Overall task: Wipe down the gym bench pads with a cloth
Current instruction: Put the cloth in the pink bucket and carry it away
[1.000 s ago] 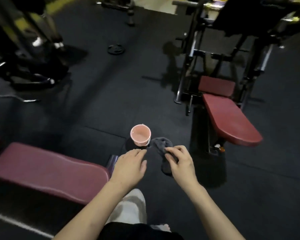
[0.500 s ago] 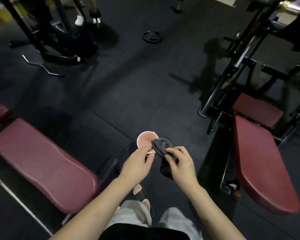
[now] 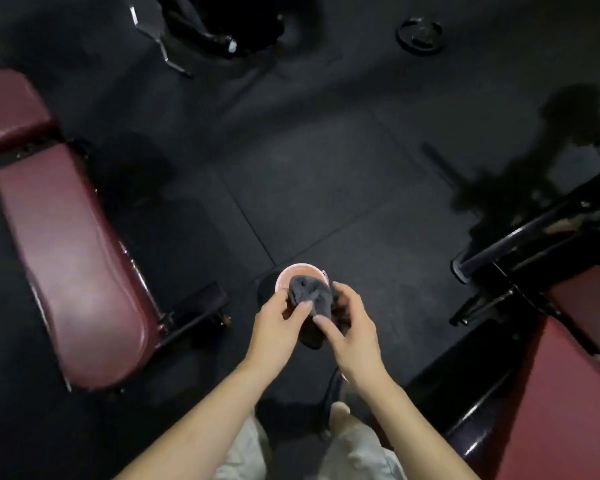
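Between my two hands, just below the middle of my view, I hold a bunched grey cloth (image 3: 309,297). My left hand (image 3: 276,332) pinches its near-left edge, thumb (image 3: 300,311) pressed against the fabric and the other fingers curled underneath it. My right hand (image 3: 352,332) grips the cloth from the other side, its index finger (image 3: 326,325) stretched across the dark hanging tail and the remaining fingers curled round the bundle's right flank (how tightly they close I cannot tell, since the cloth hides their tips). Both forearms run in from six o'clock, over my pale shorts (image 3: 246,455).

Directly beneath the cloth, toward twelve o'clock of my hands, a small pink bucket (image 3: 284,277) stands on the floor, its rim partly covered by the fabric; whether the two touch I cannot tell.

At nine o'clock lies a long maroon bench pad (image 3: 70,258), with a shorter maroon seat pad (image 3: 11,109) beyond it at ten o'clock, a narrow gap between them. At four o'clock another maroon pad (image 3: 561,403) runs out of the corner, with black frame tubes (image 3: 520,251) above it at three o'clock.

Farther off, a black weight plate (image 3: 420,36) lies flat on the dark rubber floor (image 3: 309,161) at one o'clock, and a curled bar (image 3: 156,46) rests at eleven o'clock beside a dark machine base.
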The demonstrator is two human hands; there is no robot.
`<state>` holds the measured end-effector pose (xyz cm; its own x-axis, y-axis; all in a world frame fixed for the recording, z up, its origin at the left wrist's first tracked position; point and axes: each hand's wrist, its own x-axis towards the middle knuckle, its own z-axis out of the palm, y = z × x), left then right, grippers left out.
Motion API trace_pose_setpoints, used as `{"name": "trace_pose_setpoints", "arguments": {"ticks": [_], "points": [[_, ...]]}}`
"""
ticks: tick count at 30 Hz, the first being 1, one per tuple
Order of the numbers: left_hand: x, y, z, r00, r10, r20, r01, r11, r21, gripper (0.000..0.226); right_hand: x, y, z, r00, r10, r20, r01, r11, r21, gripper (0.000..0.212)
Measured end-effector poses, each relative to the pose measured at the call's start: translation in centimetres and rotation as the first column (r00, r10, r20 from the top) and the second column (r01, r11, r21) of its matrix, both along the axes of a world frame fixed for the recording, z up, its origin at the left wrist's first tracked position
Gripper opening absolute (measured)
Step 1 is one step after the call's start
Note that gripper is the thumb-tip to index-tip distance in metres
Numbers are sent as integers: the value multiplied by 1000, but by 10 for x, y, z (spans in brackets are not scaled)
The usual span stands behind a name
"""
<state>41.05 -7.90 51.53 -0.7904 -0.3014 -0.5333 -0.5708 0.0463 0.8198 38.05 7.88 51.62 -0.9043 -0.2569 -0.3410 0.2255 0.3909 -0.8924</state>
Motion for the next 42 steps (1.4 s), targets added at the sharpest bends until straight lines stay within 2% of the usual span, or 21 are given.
{"name": "trace_pose_setpoints", "arguments": {"ticks": [2,5,9,12,16,19,22,24,27,29,32,34,37,40,42], "points": [[-14,7,-30,998,64,5,-64,998,13,5,-29,9,-28,996,89,0,-89,996,-18,43],[-33,13,-85,996,87,19,-87,996,4,5,-70,16,-88,967,251,-30,-250,967,47,33],[-52,11,-165,996,89,28,-88,996,-28,13,-107,16,-186,944,330,-3,-327,936,132,3],[-65,0,-223,996,85,18,-85,996,-22,10,-122,12,-247,921,386,53,-390,918,74,7],[-75,-14,-296,998,57,-30,-56,998,20,8,-135,-1,-302,912,405,55,-389,902,-189,22],[-80,-16,-347,993,42,-114,-41,999,12,17,-142,-13,-351,911,412,18,-403,899,-172,28],[-84,-22,-398,978,116,-173,-112,993,37,16,-153,-20,-400,937,347,25,-341,930,-137,15],[-81,-27,-431,984,73,-163,-67,997,39,29,-160,-24,-425,945,327,-7,-325,937,-125,8],[-81,-35,-473,994,-24,-107,16,997,-72,43,-179,-31,-459,946,320,-56,-325,935,-142,8],[-93,-45,-491,993,-72,-89,55,982,-179,34,-195,-38,-482,942,328,-65,-334,927,-171,9],[-120,-72,-506,979,-203,-1,181,876,-447,5,-218,-53,-506,957,285,-56,-290,924,-248,19],[-134,-93,-516,981,-192,-10,157,830,-536,15,-236,-61,-522,957,273,-100,-290,921,-259,27],[-151,-110,-522,977,-166,-135,53,798,-601,22,-262,-73,-537,935,246,-256,-304,928,-218,29],[-171,-114,-517,932,-108,-347,-141,773,-619,13,-288,-77,-541,914,188,-359,-279,934,-222,11],[-176,-116,-514,887,-146,-438,-182,762,-621,6,-299,-72,-543,889,207,-408,-303,935,-187,4]]}}
